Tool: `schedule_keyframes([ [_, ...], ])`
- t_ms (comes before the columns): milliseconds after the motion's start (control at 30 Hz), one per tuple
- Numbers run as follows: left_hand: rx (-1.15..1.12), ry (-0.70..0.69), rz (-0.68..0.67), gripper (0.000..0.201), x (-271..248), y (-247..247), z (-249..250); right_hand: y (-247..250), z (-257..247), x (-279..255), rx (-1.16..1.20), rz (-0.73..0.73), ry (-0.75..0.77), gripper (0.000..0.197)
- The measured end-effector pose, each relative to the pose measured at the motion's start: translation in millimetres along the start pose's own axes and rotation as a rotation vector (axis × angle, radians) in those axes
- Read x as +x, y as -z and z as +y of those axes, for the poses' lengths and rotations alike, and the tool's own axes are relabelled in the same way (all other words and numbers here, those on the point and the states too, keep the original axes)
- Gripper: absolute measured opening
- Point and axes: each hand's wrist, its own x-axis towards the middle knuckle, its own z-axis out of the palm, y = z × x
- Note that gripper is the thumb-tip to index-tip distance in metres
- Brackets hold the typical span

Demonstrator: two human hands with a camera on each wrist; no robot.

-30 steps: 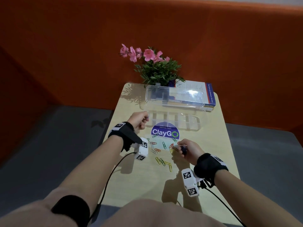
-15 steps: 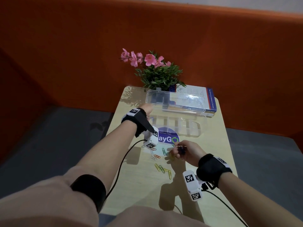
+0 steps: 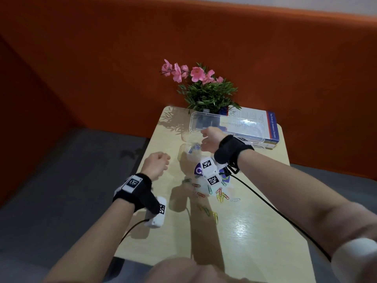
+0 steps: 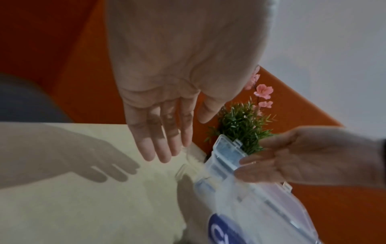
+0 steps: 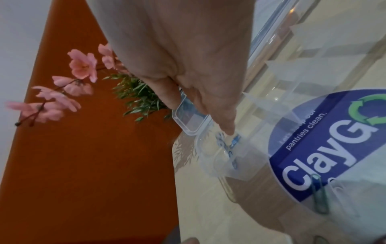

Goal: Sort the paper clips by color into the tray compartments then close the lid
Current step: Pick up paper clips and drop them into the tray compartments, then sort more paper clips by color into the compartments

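A clear compartment tray (image 3: pixel 180 153) lies mid-table with its lid (image 3: pixel 191 123) standing open behind. Blue paper clips (image 5: pixel 231 145) lie in the leftmost compartment. My right hand (image 3: pixel 204 142) hovers over that compartment, fingers (image 5: pixel 228 130) stretched down towards the blue clips and holding nothing. My left hand (image 4: pixel 183 137) hangs open above the table left of the tray, fingers straight. Loose clips of several colours (image 3: pixel 220 196) are scattered on the table nearer me, and a green clip (image 5: pixel 318 194) lies by the tray's front.
A potted plant with pink flowers (image 3: pixel 204 88) and a book (image 3: pixel 255 123) stand behind the tray at the table's far edge. A blue ClayGo sticker (image 5: pixel 334 140) shows on the tabletop. Orange padded walls surround the small table.
My right hand, which pinched a clip over the pile, has moved up to the tray's left compartment and let go. My left hand has drawn back from the tray to the left.
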Motion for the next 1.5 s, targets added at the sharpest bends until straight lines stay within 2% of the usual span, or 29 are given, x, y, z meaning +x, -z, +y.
schedule_keyframes([
  [100,0.05,-0.034,-0.025,0.022,0,-4,-15,0,9,0,-0.152,0.026,0.107,0.012],
  [200,0.264,-0.11,-0.044,0.015,-3,-18,-20,11,25,-11,-0.225,0.04,0.234,0.025],
  [333,0.454,-0.199,-0.089,0.012,-13,-42,-17,39,63,-35,-0.358,0.006,0.206,0.027],
  [400,0.529,-0.239,-0.101,0.015,-14,-51,-18,50,84,-39,-0.547,0.074,0.176,0.025],
  [500,0.664,-0.354,-0.12,0.017,-13,-62,-18,59,115,-38,-0.846,0.214,0.218,0.019],
  [700,0.766,-0.475,-0.076,0.016,-7,-74,-19,38,138,-37,-1.043,0.293,0.349,0.019],
  [833,0.811,-0.477,-0.075,0.016,0,-80,-11,24,142,-37,-1.141,0.318,0.279,0.024],
  [967,0.868,-0.434,-0.129,0.021,7,-88,-4,26,146,-36,-1.144,0.245,0.251,0.027],
  [1100,0.881,-0.426,-0.155,0.013,10,-93,1,34,153,-37,-1.21,0.184,0.263,0.025],
  [1200,0.876,-0.417,-0.162,0.008,11,-96,4,41,158,-46,-1.103,0.255,0.339,0.016],
  [1267,0.882,-0.42,-0.169,0.012,12,-96,4,49,157,-48,-0.92,0.31,0.365,0.01],
  [1400,0.908,-0.485,-0.197,0.012,11,-95,4,72,146,-42,-0.343,0.48,0.253,0.009],
  [1500,0.902,-0.484,-0.221,0.021,9,-96,5,80,138,-41,0.123,0.363,0.123,0.018],
])
